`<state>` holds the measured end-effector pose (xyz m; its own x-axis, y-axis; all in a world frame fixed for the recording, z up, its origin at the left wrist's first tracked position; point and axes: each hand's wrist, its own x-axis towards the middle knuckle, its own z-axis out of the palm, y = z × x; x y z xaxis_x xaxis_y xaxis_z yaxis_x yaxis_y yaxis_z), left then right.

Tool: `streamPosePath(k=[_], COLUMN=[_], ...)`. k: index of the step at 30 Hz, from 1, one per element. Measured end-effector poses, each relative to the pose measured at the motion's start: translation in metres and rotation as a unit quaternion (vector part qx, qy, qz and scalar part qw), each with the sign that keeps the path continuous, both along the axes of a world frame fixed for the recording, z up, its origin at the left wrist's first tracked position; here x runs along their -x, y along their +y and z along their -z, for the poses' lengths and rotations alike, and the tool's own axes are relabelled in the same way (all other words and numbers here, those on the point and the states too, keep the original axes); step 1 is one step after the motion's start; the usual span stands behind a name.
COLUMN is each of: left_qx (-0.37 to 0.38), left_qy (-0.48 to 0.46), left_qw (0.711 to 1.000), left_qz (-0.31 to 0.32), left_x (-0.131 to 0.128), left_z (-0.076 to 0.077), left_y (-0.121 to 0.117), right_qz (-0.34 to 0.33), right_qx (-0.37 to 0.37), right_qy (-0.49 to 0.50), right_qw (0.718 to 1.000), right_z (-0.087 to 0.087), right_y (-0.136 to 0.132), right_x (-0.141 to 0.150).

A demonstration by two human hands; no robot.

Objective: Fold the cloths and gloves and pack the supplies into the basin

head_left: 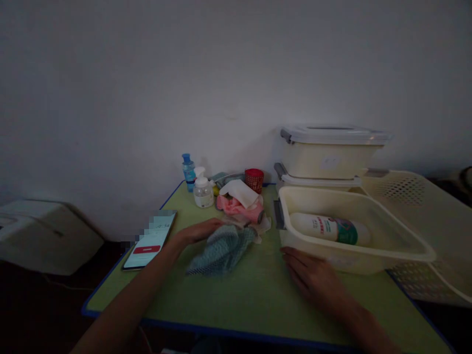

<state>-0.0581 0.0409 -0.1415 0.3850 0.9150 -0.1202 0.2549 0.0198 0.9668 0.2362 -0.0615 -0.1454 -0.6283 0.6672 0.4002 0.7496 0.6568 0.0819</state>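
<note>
My left hand (204, 230) is closed on a blue-green textured cloth (225, 250), which hangs slightly blurred over the table; the fingertips are partly hidden behind it. Just beyond lie a pink cloth (239, 207) and a white cloth (241, 192) in a loose pile. My right hand (313, 276) rests with outstretched fingers by the lower front left corner of a cream plastic bin (354, 253). Whether the fingers touch the bin, I cannot tell. Inside the bin a white bottle (319, 226) with a green-and-white label lies on its side.
On the green table (243, 305), a phone (151, 243) lies at left. A blue bottle (188, 172), a pump bottle (203, 192) and a red woven basket (254, 180) stand at the back. Lidded bins (328, 157) are stacked behind; a large perforated basket (401, 191) is at right.
</note>
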Motion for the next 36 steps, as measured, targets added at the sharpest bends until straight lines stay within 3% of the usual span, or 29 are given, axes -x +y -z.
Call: streamPosePath(k=[4, 8, 15, 21, 28, 31, 33, 36], left_qx=[-0.049, -0.125, -0.188, -0.197, -0.18, -0.068, 0.018, 0.048], left_qy=[0.09, 0.128, 0.123, 0.1, 0.048, -0.04, -0.106, -0.125], left_qw=[0.991, 0.979, 0.974, 0.975, 0.982, 0.996, 0.994, 0.99], left_qz=[0.089, 0.095, 0.041, -0.007, 0.032, 0.031, -0.004, -0.053], left_x=[-0.013, -0.025, -0.057, -0.072, -0.039, -0.025, -0.023, -0.026], left_z=[0.003, 0.007, 0.015, 0.024, 0.003, -0.005, -0.006, -0.006], left_y=[0.011, 0.03, 0.057, 0.07, 0.038, 0.015, 0.0, -0.016], right_qz=[0.0, 0.002, 0.003, -0.003, -0.013, -0.018, -0.029, -0.03], right_qx=[0.001, 0.003, 0.009, 0.044, 0.107, 0.14, 0.166, 0.204], right_qy=[-0.011, -0.025, -0.046, -0.06, 0.017, 0.072, 0.122, 0.201], right_qw=[1.0, 1.0, 0.999, 0.997, 0.994, 0.987, 0.978, 0.958], right_z=[0.0, -0.001, -0.005, -0.011, -0.016, -0.02, -0.021, -0.019], right_y=[0.002, 0.002, 0.002, -0.001, 0.003, 0.013, 0.022, 0.035], right_x=[0.003, 0.008, 0.021, 0.034, 0.057, 0.072, 0.084, 0.102])
